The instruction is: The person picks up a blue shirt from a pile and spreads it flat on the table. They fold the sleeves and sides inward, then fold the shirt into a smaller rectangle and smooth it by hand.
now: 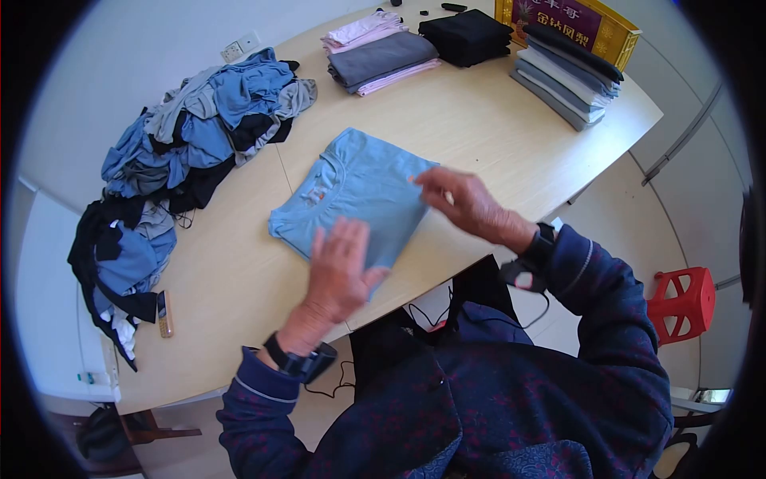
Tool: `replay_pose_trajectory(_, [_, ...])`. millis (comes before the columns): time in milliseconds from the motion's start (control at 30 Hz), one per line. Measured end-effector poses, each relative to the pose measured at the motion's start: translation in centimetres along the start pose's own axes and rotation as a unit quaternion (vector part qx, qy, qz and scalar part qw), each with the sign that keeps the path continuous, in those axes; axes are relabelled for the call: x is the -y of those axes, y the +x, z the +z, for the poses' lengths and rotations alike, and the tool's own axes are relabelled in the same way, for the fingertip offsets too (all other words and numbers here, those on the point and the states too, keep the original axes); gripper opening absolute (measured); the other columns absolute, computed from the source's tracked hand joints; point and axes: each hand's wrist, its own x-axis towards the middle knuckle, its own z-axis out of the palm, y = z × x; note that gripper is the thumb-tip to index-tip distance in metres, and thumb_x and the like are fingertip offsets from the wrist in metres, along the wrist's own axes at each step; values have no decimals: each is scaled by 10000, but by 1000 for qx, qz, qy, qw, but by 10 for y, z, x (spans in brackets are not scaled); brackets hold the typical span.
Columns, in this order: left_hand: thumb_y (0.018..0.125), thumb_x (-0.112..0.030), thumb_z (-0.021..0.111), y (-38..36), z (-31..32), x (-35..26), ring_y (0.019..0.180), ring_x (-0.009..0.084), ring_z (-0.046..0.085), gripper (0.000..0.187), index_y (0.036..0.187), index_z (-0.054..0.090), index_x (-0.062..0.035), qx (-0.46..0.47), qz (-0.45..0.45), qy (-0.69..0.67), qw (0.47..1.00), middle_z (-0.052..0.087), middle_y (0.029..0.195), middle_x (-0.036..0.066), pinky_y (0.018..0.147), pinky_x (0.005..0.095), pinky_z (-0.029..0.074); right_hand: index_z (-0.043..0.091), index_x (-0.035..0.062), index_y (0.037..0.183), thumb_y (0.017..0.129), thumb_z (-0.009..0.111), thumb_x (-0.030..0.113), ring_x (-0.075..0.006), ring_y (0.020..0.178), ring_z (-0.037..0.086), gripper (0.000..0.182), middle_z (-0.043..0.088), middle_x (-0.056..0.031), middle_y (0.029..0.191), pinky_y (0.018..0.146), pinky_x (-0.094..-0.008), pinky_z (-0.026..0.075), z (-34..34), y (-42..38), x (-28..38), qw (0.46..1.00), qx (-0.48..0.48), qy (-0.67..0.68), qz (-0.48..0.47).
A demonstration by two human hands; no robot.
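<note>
A light blue T-shirt [371,188] lies folded into a neat panel on the table, its round collar toward the upper left. Over its lower part is my left hand [339,271], blurred by motion, fingers stretched out and holding nothing. My right hand [471,203] is at the shirt's right edge with its fingers bent and the fingertips together on the cloth. Both wrists wear black bands with small devices.
A heap of tangled clothes [199,128] covers the table's left side, with a cordless phone [165,314] near it. Along the back stand folded grey and pink garments [383,60], a black stack [465,36], another folded stack [566,76] and a yellow box [626,40]. A red stool [682,305] stands right.
</note>
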Motion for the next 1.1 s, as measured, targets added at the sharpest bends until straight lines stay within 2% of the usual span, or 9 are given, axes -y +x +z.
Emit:
replay_pose_trajectory(100, [800,-463,714,1,6,-42,1404,371,322,884,1450,347,11,11,36,-41,998,386,1476,198,1140,596,186,570,58,1159,886,630,144,-365,993,620,293,631,-181,1074,845,-435,502,-6,22,-31,986,-38,-158,-35])
replay_pose_trajectory(200, [764,-526,720,6,18,-43,1415,364,297,972,1463,323,20,35,34,-4,999,353,1496,194,1134,618,173,501,51,1241,872,624,123,-377,1071,593,396,612,-195,1138,909,-458,479,1,32,-53,991,20,-135,15])
replay_pose_trajectory(433, [771,-584,677,-17,7,-25,1370,367,374,907,1401,412,13,46,38,6,998,453,1420,178,1130,629,159,454,37,1255,824,632,92,-395,905,641,470,633,-229,987,787,-455,520,14,-4,-32,992,67,-110,14])
replay_pose_trajectory(500, [771,-600,665,-34,-1,-15,1353,371,397,893,1379,437,12,57,27,3,998,485,1391,173,1130,629,158,470,35,1242,847,657,136,-385,894,646,449,634,-221,965,781,-443,520,-3,-19,10,973,183,-95,107])
replay_pose_trajectory(600, [765,-620,661,-51,-12,-2,1351,375,402,891,1357,457,14,41,-14,22,999,502,1371,177,1126,631,167,496,19,1237,874,677,192,-365,901,652,440,631,-215,993,786,-427,522,-24,-18,25,949,226,-125,179])
replay_pose_trajectory(733, [767,-646,645,-41,-11,-23,1365,381,383,900,1347,469,18,-5,2,0,1000,486,1386,199,1125,634,167,499,-4,1298,913,655,243,-339,988,635,483,605,-216,1119,836,-408,530,-10,1,18,993,92,-66,-29])
replay_pose_trajectory(800, [752,-653,658,-29,-7,-33,1380,390,359,922,1359,465,14,-14,21,-6,1000,476,1396,212,1128,632,164,486,-5,1328,908,667,278,-362,1115,581,538,571,-220,1217,925,-416,500,12,16,36,984,150,-23,-94])
replay_pose_trajectory(967, [651,-640,750,-20,6,-24,1375,400,338,962,1371,498,-56,38,-10,-43,998,461,1410,216,1135,617,166,372,-3,1430,912,541,548,-411,1382,349,775,399,-248,1443,1154,-536,249,81,35,40,916,242,-37,-317])
replay_pose_trajectory(1100, [631,-675,741,-21,16,-14,1375,415,325,990,1366,510,-53,26,-6,-119,992,422,1446,210,1142,589,169,326,-12,1455,907,448,638,-390,1429,290,859,337,-256,1494,1179,-551,184,106,27,23,902,298,-28,-311])
